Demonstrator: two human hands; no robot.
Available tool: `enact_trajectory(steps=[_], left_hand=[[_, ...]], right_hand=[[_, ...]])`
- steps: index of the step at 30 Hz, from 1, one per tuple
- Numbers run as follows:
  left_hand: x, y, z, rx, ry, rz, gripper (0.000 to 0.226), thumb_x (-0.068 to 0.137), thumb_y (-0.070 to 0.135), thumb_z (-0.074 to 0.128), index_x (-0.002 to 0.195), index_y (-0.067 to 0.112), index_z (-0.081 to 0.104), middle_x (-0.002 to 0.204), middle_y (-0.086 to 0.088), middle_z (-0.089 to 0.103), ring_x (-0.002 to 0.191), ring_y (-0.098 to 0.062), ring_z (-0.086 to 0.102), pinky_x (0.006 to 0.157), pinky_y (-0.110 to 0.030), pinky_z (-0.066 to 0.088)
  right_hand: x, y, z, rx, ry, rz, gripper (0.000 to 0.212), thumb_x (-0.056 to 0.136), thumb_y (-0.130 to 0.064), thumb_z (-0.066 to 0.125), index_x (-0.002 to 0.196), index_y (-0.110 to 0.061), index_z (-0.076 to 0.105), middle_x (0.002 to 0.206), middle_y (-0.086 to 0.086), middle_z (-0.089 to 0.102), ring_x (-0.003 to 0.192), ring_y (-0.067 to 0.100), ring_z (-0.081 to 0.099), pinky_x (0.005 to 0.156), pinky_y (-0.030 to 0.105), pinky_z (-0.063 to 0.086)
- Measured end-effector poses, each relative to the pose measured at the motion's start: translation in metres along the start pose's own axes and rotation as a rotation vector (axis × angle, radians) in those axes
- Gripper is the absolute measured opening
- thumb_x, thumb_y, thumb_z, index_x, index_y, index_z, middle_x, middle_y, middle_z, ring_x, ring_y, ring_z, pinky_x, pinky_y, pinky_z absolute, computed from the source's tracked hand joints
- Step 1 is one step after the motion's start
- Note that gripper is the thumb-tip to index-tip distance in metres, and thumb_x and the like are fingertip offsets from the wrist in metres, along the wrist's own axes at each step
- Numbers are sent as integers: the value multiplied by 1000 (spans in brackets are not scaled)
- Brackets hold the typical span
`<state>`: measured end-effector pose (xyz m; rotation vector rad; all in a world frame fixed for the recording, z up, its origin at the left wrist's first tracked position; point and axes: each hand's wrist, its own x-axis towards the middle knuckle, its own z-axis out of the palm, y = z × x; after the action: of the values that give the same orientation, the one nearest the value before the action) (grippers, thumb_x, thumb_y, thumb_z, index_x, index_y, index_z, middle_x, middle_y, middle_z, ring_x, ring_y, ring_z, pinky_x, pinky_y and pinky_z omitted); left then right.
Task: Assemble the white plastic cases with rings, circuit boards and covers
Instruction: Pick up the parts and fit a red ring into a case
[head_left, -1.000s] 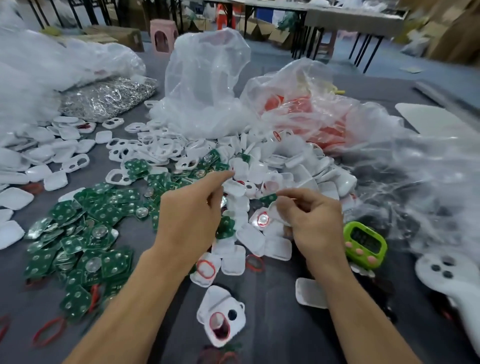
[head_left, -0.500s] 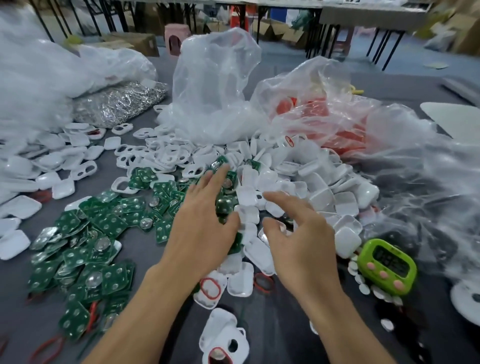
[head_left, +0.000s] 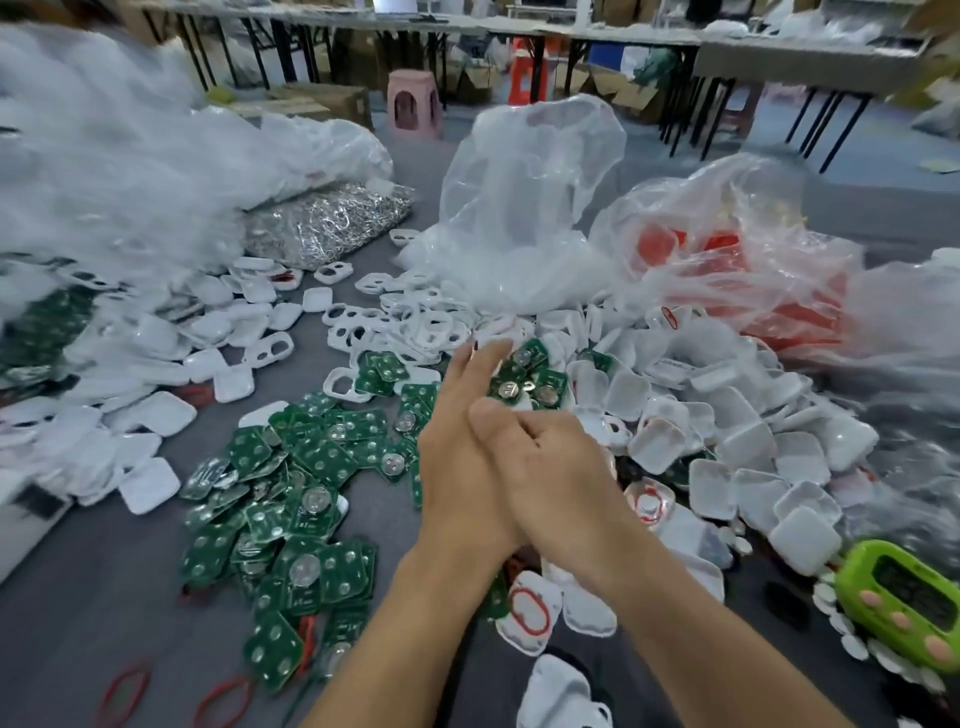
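My left hand (head_left: 460, 447) reaches forward with straight fingers over a few green circuit boards (head_left: 530, 382) with round metal cells. My right hand (head_left: 556, 478) lies against it, thumb across the left hand's back. Its fingers bend down into the white cases (head_left: 727, 431) and their tips are hidden. A large spread of circuit boards (head_left: 291, 519) covers the table left of my arms. Open-holed white covers (head_left: 415, 332) lie beyond my fingers. A white case with a red ring (head_left: 530, 608) sits under my wrists.
Loose red rings (head_left: 124, 691) lie on the grey table (head_left: 104, 597) at the near left. A green timer (head_left: 904, 597) sits at the right. Behind stand a clear plastic bag (head_left: 519, 208), a bag of red parts (head_left: 727, 249) and a bag of silver rings (head_left: 332, 223).
Both hands moved forward and came together. A second ago the right hand pinched a small piece near the cases; that piece is no longer visible. The view has tilted up and shifted.
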<state>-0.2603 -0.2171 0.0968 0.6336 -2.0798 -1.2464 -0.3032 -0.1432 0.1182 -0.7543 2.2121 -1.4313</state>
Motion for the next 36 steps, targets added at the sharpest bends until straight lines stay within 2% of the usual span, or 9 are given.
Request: enact_trajectory(steps=[6, 8, 11, 14, 20, 23, 27, 31, 36], left_hand=[[18, -19, -15, 192, 158, -181, 74, 94, 27, 65, 157, 35, 26, 165, -5, 30, 154, -24, 25, 124, -46, 29], [21, -28, -19, 370, 142, -100, 80, 97, 28, 61, 162, 21, 15, 171, -5, 15, 158, -20, 2, 129, -42, 13], [25, -42, -19, 575, -8, -84, 81, 100, 42, 47, 164, 12, 8, 172, -9, 2, 158, -24, -9, 129, -40, -2], [29, -50, -16, 579, -71, -155, 72, 101, 44, 43, 162, 15, 18, 172, -8, 11, 158, -23, 0, 129, -42, -2], [29, -34, -16, 396, 90, -151, 59, 100, 40, 57, 153, 22, 41, 154, 2, 48, 146, -20, 36, 124, -44, 26], [16, -12, -16, 263, 144, -43, 44, 98, 43, 58, 141, 37, 54, 99, 24, 66, 98, -11, 65, 91, -34, 49], [-9, 7, 1, 71, -146, -24, 30, 89, 56, 59, 115, 45, 71, 73, 26, 66, 74, 6, 65, 69, -17, 50], [-20, 17, 22, -243, -486, -171, 32, 94, 7, 64, 104, 37, 73, 79, 4, 76, 55, -9, 64, 52, -21, 51], [-15, 15, 12, -398, -255, -363, 26, 94, -10, 58, 97, 13, 70, 70, -5, 76, 50, -17, 66, 47, -23, 54]], right_hand=[[71, -16, 15, -370, 90, -95, 48, 95, -44, 52, 66, -9, 64, 56, 0, 64, 57, 18, 61, 59, 35, 47], [106, -22, 24, -569, 177, -212, 18, 95, -25, 56, 90, -18, 72, 85, 4, 72, 84, 25, 64, 77, 38, 51], [152, -25, 40, -991, -22, -335, 43, 90, -11, 57, 133, -19, 59, 129, 9, 61, 120, 31, 51, 100, 42, 42], [168, -20, 47, -1159, -48, -342, 35, 94, -20, 59, 129, -21, 58, 128, 7, 59, 120, 31, 53, 98, 41, 38], [110, -3, -5, -537, 255, -346, 47, 80, -23, 83, 117, -29, 56, 109, -4, 67, 92, 16, 63, 76, 30, 48], [46, 12, -45, -254, 244, -223, 56, 65, -28, 94, 105, -41, 56, 100, -19, 70, 86, 0, 68, 72, 18, 54], [-24, 34, -76, -202, 258, -236, 61, 60, -25, 90, 112, -42, 65, 111, -27, 70, 107, -4, 67, 86, 18, 54], [-51, 49, -78, -181, 231, -291, 65, 67, -8, 88, 122, -36, 69, 116, -24, 72, 113, -3, 66, 92, 15, 52], [-68, 51, -79, -352, 354, -221, 26, 76, -10, 82, 88, -33, 78, 75, -29, 69, 75, -9, 63, 68, 6, 45]])
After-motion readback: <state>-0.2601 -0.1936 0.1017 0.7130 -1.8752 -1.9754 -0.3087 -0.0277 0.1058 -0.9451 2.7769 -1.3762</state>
